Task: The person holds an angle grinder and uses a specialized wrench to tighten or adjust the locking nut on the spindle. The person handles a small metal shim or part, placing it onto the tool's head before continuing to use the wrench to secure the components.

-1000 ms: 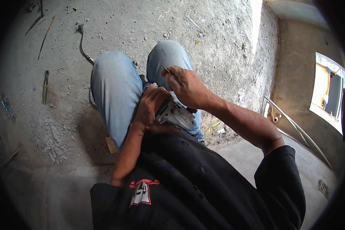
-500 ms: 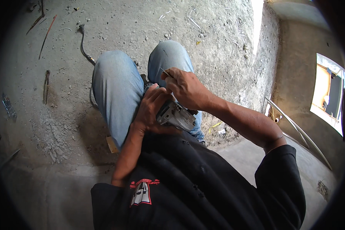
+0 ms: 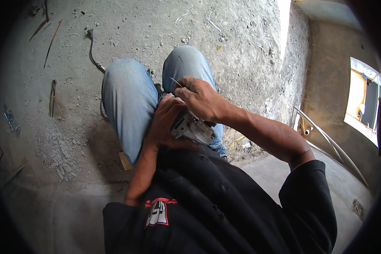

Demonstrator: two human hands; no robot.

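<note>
Between my thighs sits a power tool with a metal base plate point(image 3: 197, 129), close against my shirt. My left hand point(image 3: 166, 120) is wrapped round the tool's body from the left side. Above the tool, my right hand point(image 3: 197, 96) is closed on a thin metal rod point(image 3: 176, 82), whose tip sticks out to the upper left past the fingers. The rod's other end and the kind of tool it belongs to are hidden by the hand. My two hands nearly touch, and they cover most of the power tool's front.
A dark cable point(image 3: 92, 50) lies on the dusty floor by my left knee. Long-handled pincers point(image 3: 52, 98) and a thin red strip point(image 3: 53, 42) are farther left. Rubble point(image 3: 63, 154) is heaped nearby. Pale pipes point(image 3: 326, 142) lean along the right wall point(image 3: 326, 76).
My right hand has turned slightly, and the rod's tip has swung to the left. The power tool has tilted a little in my left hand's grip.
</note>
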